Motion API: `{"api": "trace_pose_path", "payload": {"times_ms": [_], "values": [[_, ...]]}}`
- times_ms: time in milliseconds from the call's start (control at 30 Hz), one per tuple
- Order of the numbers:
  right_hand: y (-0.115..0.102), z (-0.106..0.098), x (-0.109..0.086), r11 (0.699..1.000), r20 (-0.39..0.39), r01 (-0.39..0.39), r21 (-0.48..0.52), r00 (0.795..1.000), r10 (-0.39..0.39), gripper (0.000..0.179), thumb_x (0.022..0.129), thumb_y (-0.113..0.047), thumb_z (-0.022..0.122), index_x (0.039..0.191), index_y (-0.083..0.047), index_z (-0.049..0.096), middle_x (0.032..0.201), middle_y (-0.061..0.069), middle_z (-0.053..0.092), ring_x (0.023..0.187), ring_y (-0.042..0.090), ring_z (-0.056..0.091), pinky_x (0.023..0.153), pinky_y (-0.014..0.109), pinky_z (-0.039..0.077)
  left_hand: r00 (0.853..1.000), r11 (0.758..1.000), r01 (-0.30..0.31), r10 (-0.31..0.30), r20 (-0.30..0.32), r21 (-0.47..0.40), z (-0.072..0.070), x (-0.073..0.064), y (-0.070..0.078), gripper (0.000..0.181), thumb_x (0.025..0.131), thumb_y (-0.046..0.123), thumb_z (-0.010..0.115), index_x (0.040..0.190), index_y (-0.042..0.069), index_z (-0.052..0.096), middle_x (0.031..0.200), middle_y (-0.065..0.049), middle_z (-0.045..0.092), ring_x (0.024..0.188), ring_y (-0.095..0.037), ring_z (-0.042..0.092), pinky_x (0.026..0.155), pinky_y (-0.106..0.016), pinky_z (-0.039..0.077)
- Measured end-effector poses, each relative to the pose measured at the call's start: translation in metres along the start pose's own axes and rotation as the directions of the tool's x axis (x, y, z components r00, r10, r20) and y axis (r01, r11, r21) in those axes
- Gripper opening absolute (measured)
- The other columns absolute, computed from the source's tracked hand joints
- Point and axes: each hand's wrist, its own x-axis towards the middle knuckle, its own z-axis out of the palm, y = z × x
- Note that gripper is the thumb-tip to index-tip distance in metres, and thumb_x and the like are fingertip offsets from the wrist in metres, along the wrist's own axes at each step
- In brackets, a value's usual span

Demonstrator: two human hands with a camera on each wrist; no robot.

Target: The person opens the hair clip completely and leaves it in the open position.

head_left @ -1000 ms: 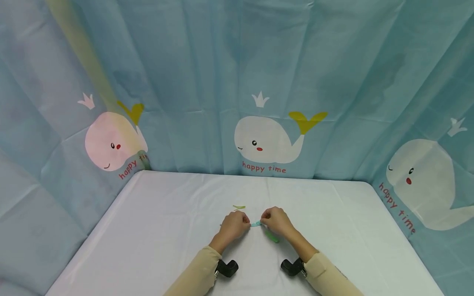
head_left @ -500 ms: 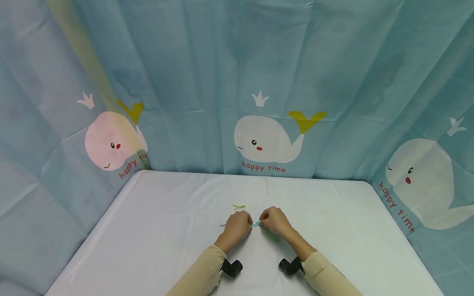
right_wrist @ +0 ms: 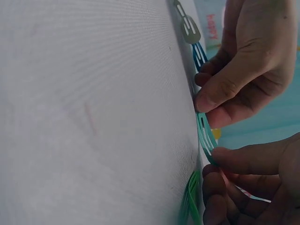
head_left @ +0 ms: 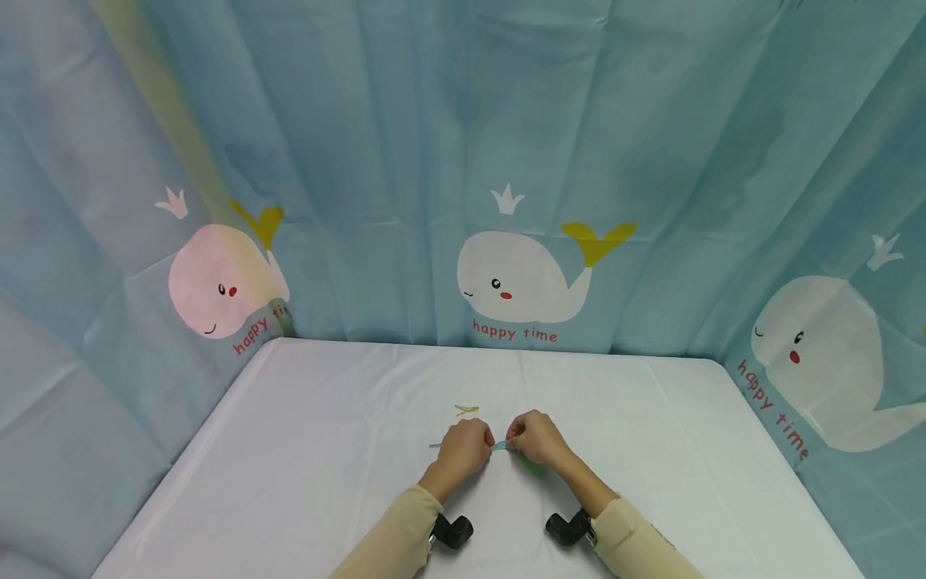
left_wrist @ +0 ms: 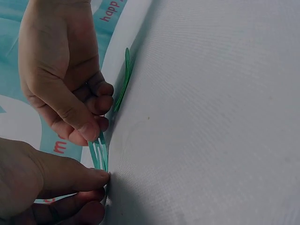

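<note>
White table (head_left: 304, 450), left hand (head_left: 463, 450) and right hand (head_left: 534, 438), fingers curled, both pinching teal hair clip (head_left: 501, 445).

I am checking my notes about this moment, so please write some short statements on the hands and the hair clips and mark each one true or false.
1. Both hands pinch the teal hair clip. True.
2. The left hand lies flat and open on the table. False: its fingers curl round the teal clip's end.
3. A green hair clip lies on the table by the right hand. True.
4. The table cover is red. False: it is white.
5. A yellow hair clip lies beyond the hands. True.
</note>
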Motion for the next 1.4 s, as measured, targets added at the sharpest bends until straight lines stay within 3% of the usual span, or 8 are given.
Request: {"api": "trace_pose_path", "payload": {"times_ms": [400,567,867,1100,1400], "values": [[0.000,-0.007,-0.003,0.994,0.018,-0.022,0.103,1.000,0.020,0.007,0.082,-0.001,0.070,0.075,-0.001,0.070,0.065,0.008,0.065,0.051,0.010,0.051,0.050,0.024,0.041,0.992,0.993,-0.107,0.103,-0.074,-0.054,-0.004,-0.001,-0.005,0.010,0.076,0.002,0.072,0.073,0.011,0.074,0.072,0.001,0.071,0.061,-0.011,0.059,0.056,-0.023,0.044],[-0.003,-0.013,-0.006,0.983,0.047,-0.041,0.178,0.998,0.034,0.006,0.083,-0.001,0.069,0.079,0.002,0.072,0.069,0.011,0.067,0.054,0.010,0.053,0.051,0.024,0.043,0.986,0.984,-0.142,0.131,-0.098,-0.107,-0.009,-0.002,-0.007,0.009,0.077,0.004,0.071,0.072,0.011,0.075,0.067,0.003,0.068,0.059,-0.006,0.053,0.056,-0.021,0.041],[-0.009,-0.025,-0.012,0.952,0.120,-0.066,0.299,0.992,0.031,0.010,0.088,-0.006,0.067,0.087,0.002,0.074,0.075,0.014,0.069,0.057,0.010,0.055,0.056,0.027,0.048,0.993,0.959,-0.114,0.115,-0.010,-0.261,-0.017,-0.002,-0.012,0.007,0.084,0.009,0.071,0.080,0.012,0.075,0.072,0.004,0.067,0.061,-0.002,0.049,0.058,-0.019,0.041],[-0.019,-0.038,-0.021,0.927,0.138,-0.058,0.371,0.990,0.007,0.016,0.091,-0.011,0.066,0.092,0.003,0.073,0.082,0.025,0.067,0.061,0.016,0.058,0.060,0.033,0.051,0.992,0.902,-0.102,0.125,0.029,-0.420,-0.024,-0.004,-0.015,0.006,0.089,0.011,0.068,0.087,0.010,0.073,0.080,0.001,0.068,0.069,-0.004,0.054,0.062,-0.020,0.046],[-0.024,-0.047,-0.025,0.895,0.113,-0.039,0.445,0.994,-0.013,0.023,0.093,-0.013,0.064,0.099,0.008,0.070,0.082,0.015,0.067,0.065,0.016,0.056,0.061,0.029,0.050,0.986,0.809,-0.145,0.165,-0.017,-0.570,-0.032,-0.007,-0.013,0.014,0.092,0.014,0.064,0.097,0.004,0.073,0.085,-0.008,0.071,0.069,-0.006,0.057,0.064,-0.021,0.047]]}}
